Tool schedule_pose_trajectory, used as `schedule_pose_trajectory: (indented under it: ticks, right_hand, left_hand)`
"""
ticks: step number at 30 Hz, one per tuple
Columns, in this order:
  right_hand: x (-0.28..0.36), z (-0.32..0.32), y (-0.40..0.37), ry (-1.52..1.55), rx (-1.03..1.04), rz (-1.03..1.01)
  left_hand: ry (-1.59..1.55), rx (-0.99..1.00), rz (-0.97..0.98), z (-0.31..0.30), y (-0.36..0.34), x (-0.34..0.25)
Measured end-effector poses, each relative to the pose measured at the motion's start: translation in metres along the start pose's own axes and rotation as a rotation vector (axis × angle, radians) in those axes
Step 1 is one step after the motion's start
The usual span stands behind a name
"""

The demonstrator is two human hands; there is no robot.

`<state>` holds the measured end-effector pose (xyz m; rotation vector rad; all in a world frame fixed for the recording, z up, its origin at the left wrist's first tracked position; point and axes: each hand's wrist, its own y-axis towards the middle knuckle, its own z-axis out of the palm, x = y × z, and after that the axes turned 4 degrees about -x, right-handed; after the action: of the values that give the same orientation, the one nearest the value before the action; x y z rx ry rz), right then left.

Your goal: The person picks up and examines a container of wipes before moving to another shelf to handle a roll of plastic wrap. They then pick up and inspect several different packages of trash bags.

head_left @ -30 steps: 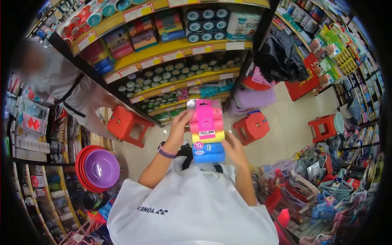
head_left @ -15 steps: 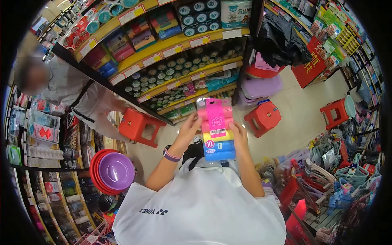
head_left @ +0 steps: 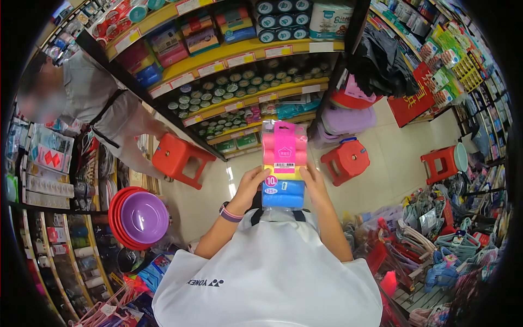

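A clear-wrapped pack of garbage bag rolls point(head_left: 283, 194) in pink, yellow and blue is held upright in front of my chest, its pink header card on top. My left hand point(head_left: 249, 186) grips its left edge near the yellow roll, thumb on the front. On the opposite edge, at about the same height, my right hand point(head_left: 314, 181) closes round the pack. The fingers behind it are hidden.
Ahead stands a shelf point(head_left: 180, 82) of rolls and cans. Red stools point(head_left: 182, 161) stand on the floor, left and right. Purple and red basins point(head_left: 144, 218) are stacked at left. Hangers point(head_left: 430, 245) crowd the right. A person in grey point(head_left: 95, 92) is at far left.
Both hands have shifted down the pack, from beside the pink rolls to about the yellow one. More of its pink upper part shows. The view has turned slightly.
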<state>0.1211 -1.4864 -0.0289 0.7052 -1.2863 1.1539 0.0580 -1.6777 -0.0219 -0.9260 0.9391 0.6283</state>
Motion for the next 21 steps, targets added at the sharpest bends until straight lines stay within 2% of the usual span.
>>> schedule_pose_trajectory:
  ticks: [3, 6, 10, 13, 16, 18, 19, 21]
  right_hand:
    - [-0.011, -0.006, -0.006, -0.092, 0.123, -0.031]
    - [-0.014, -0.012, -0.008, -0.093, 0.153, 0.029]
    - [-0.012, -0.019, -0.008, -0.001, 0.127, 0.010]
    - [-0.011, -0.027, -0.006, 0.023, 0.096, -0.013]
    - [-0.007, -0.030, -0.005, 0.046, 0.048, -0.050]
    - [-0.008, -0.033, -0.001, 0.064, 0.021, -0.075]
    - [-0.006, -0.033, 0.000, 0.061, 0.017, -0.078]
    - [-0.004, -0.033, 0.001, 0.123, -0.079, -0.036]
  left_hand:
    - [-0.085, -0.051, 0.037, 0.003, -0.004, -0.005]
    - [-0.080, -0.069, 0.064, 0.006, -0.003, -0.012]
    - [-0.014, -0.030, 0.034, 0.007, 0.004, -0.010]
    - [0.002, 0.018, 0.023, 0.016, 0.007, -0.014]
    - [0.070, 0.100, 0.096, 0.021, 0.012, -0.007]
    - [0.209, 0.252, 0.153, 0.018, 0.021, 0.002]
    - [0.207, 0.257, 0.155, 0.014, 0.024, 0.005]
    - [0.204, 0.324, -0.036, 0.019, 0.021, -0.010]
